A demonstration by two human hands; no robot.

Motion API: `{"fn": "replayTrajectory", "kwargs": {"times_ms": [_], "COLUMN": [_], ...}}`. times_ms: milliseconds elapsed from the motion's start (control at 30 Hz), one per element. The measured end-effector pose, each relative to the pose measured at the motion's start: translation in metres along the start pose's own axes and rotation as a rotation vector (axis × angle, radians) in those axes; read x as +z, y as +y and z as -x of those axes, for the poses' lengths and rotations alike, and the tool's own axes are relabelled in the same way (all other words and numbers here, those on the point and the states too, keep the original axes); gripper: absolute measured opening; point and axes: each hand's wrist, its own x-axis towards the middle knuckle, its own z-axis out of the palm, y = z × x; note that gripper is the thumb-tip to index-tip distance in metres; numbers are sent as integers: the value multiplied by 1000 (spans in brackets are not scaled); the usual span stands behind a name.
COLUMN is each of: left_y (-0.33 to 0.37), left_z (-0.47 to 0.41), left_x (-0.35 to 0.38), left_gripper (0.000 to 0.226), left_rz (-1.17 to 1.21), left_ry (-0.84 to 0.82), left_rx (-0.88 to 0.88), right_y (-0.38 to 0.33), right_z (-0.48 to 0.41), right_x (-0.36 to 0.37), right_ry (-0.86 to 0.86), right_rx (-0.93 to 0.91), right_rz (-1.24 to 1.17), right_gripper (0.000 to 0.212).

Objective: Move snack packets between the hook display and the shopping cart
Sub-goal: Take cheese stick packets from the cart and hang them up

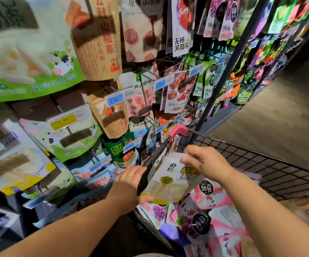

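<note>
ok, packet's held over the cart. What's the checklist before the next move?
1. Right hand grip on the packet: fingers curled over its top edge. ok.
2. Left hand grip: thumb is under the packet's bottom edge, fingers lie at the cart wall. cannot tell.
3. Packet over the cart, not the floor: ok.
4. Room in the cart: pink packets lie loose below the rim. ok.
5. Hang hole free: the right hand covers the top. cannot tell.
6. Free hook on the display: hooks in view carry packets. cannot tell.
</note>
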Motion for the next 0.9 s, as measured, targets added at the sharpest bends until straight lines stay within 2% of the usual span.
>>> {"fn": "replayTrajectory", "kwargs": {"times_ms": [33,133,200,233,267,333,367,533,633,700,900], "left_y": [3,18,28,34,40,43,41,37,34,32,17], "left_z": [1,6,12,16,18,18,17,21,23,25,40], "left_x": [-3,-22,-27,-30,-34,-41,-40,-53,-54,-57,-74], "left_gripper": [125,113,120,117,100,38,29,31,57,63,21], "left_rz": [-35,-122,67,245,383,644,750,958,981,989,1076], "left_ry": [29,99,38,-54,-139,-143,-153,-242,-233,-194,-70], "left_rx": [43,110,118,26,-50,-148,-148,-136,-129,-148,-291], "right_y": [-6,-17,-22,-23,-25,-29,-32,-43,-45,-45,-49], "right_z": [3,8,9,9,9,8,6,-8,-18,-26,-39], "right_x": [-2,-7,-11,-13,-16,-23,-26,-30,-27,-24,-19], "right_ry": [-13,-3,31,49,69,117,137,175,205,222,417], "right_rx": [-9,-23,-32,-33,-37,-47,-49,-28,4,18,112], "right_rz": [-54,-200,-269,-310,-351,-410,-435,-494,-487,-481,-568], "right_gripper": [23,20,18,19,20,23,24,24,21,25,17]}}
